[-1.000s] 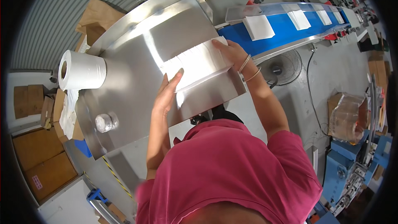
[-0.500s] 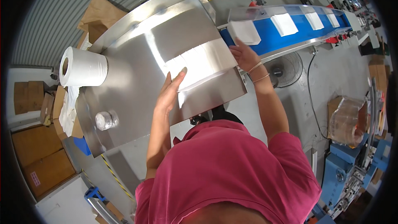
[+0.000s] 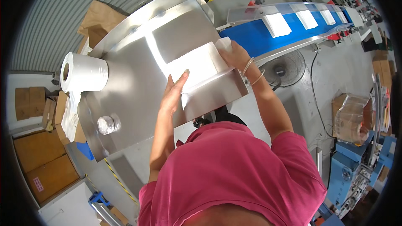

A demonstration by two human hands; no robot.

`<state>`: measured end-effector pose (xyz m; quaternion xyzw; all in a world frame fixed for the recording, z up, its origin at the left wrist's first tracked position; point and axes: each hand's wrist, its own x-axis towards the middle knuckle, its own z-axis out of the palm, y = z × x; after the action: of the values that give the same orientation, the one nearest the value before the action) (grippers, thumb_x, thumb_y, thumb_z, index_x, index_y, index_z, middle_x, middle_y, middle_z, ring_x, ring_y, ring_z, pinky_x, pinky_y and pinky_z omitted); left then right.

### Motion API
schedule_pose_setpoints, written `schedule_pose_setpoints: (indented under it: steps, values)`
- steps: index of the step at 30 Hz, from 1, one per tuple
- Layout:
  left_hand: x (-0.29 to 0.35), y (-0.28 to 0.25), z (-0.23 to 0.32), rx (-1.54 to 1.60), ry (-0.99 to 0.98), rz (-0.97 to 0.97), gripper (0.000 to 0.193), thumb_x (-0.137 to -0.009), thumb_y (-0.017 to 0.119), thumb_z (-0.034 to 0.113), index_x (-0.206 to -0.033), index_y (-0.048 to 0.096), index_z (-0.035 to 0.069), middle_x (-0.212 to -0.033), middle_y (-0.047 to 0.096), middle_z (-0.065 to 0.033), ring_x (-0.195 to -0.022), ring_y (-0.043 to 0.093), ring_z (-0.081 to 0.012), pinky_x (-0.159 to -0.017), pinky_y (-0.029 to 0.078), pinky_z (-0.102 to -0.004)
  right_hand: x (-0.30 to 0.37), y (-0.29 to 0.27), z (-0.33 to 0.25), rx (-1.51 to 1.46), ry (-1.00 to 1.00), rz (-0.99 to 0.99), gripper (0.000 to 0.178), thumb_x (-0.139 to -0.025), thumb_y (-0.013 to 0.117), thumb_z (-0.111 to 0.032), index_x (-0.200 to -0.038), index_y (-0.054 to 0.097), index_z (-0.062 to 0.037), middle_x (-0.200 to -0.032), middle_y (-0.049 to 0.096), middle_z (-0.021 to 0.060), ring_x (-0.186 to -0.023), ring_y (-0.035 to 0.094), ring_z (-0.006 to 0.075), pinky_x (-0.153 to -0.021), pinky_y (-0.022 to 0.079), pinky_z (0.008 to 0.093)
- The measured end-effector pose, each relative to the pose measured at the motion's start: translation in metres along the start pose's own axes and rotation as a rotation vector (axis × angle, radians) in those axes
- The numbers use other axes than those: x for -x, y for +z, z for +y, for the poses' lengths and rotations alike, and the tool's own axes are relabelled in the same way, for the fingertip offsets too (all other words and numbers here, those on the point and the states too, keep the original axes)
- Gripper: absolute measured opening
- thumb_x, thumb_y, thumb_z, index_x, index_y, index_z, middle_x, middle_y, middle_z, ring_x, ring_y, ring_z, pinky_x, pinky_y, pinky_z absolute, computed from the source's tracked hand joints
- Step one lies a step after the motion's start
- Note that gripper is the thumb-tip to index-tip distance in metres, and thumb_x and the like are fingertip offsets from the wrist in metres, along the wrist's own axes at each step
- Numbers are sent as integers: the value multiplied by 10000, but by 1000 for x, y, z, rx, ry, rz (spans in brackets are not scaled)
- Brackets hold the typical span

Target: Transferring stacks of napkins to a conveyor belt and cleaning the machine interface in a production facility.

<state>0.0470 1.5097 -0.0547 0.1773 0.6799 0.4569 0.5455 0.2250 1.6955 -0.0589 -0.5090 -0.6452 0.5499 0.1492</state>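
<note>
A row of bright white folded sheets, which look like tissues (image 3: 197, 67), lies along the right part of the shiny metal table (image 3: 130, 104). My left hand (image 3: 173, 94) rests at the row's left end, its fingers stretched out and thumb raised. At the other end, my right hand (image 3: 237, 55) is closed on a small white tissue stack (image 3: 224, 43) beside the table's right edge; its fingertips are partly hidden. Several similar white stacks (image 3: 276, 25) lie spaced out on the blue conveyor belt (image 3: 245, 37).
A large white roll (image 3: 86, 73) stands at the table's left, with a clear tape roll (image 3: 106, 124) nearer me. The table has a raised metal rim at the back. A floor fan (image 3: 280, 71) sits below the conveyor. Cardboard boxes (image 3: 354, 119) and blue machinery (image 3: 347, 167) stand at the right.
My right hand has moved left from the belt's near end to the row, bringing a white stack. The other stacks have shifted leftward along the belt. My left hand has stayed put.
</note>
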Motion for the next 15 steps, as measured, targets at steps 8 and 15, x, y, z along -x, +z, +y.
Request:
schedule_pose_setpoints:
  steps: [8,15]
  values:
    - [10,18,18,48,38,-38,1220,-717,629,597,-1344,-152,-99,-1432,47,-311,-1365,25,-333,-1097,38,-422,-28,-36,53,-1090,369,-32,449,-826,630,-357,-1086,525,-6,-957,610,109,-826,609,220,-748,510,292]
    - [-5,18,8,88,38,-19,1205,-732,629,578,-1338,-154,-107,-1436,-1,-306,-1367,-3,-325,-1100,21,-399,11,12,-13,-351,7,-147,508,-837,602,-392,-1079,562,53,-965,613,69,-823,584,126,-712,467,249]
